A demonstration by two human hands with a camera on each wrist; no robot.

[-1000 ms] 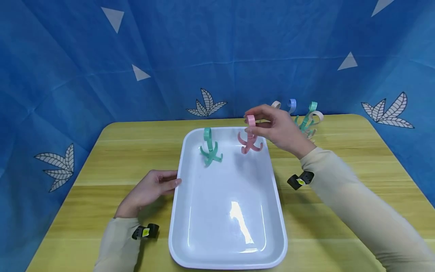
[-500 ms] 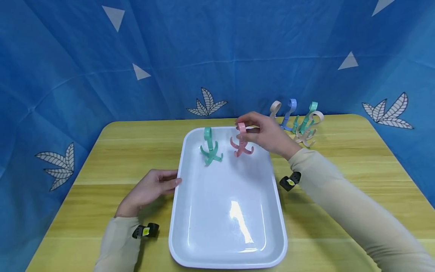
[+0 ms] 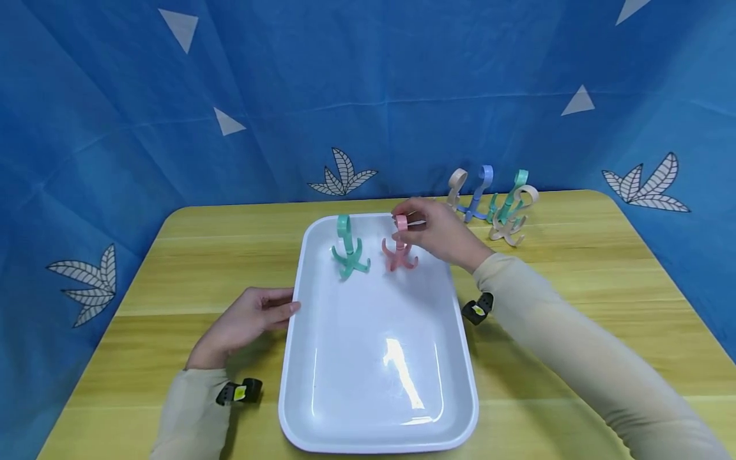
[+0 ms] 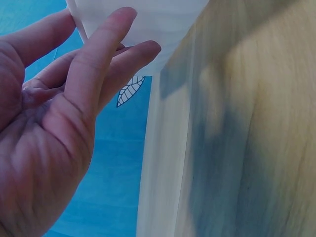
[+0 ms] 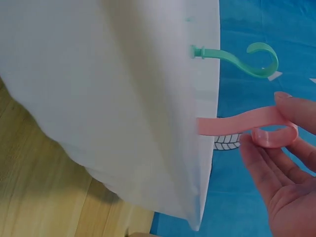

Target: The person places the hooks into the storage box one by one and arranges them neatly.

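Note:
My right hand (image 3: 438,231) pinches a pink four-pronged rotating hook (image 3: 400,250) by its curled top, at the far end of a white tray (image 3: 379,441). The pink hook is upright, prongs down at the tray floor; whether they touch it cannot be told. Left of it a green hook (image 3: 349,255) stands on its prongs inside the tray. In the right wrist view the tray wall hides the lower part of the pink hook (image 5: 237,122). My left hand (image 3: 247,322) holds the tray's left side, thumb at the rim and fingers against the outer wall (image 4: 143,29).
Beyond the right hand, more hooks stand at the table's back edge: a beige one (image 3: 457,182), a blue one (image 3: 479,191), a green one (image 3: 510,198) and another beige one (image 3: 508,227). A blue cloth (image 3: 368,76) hangs behind the wooden table (image 3: 575,268).
My right hand has carried the pink hook left and lower, nearer the green hook in the tray. The left hand stays at the tray's side. The whole head view has shifted slightly.

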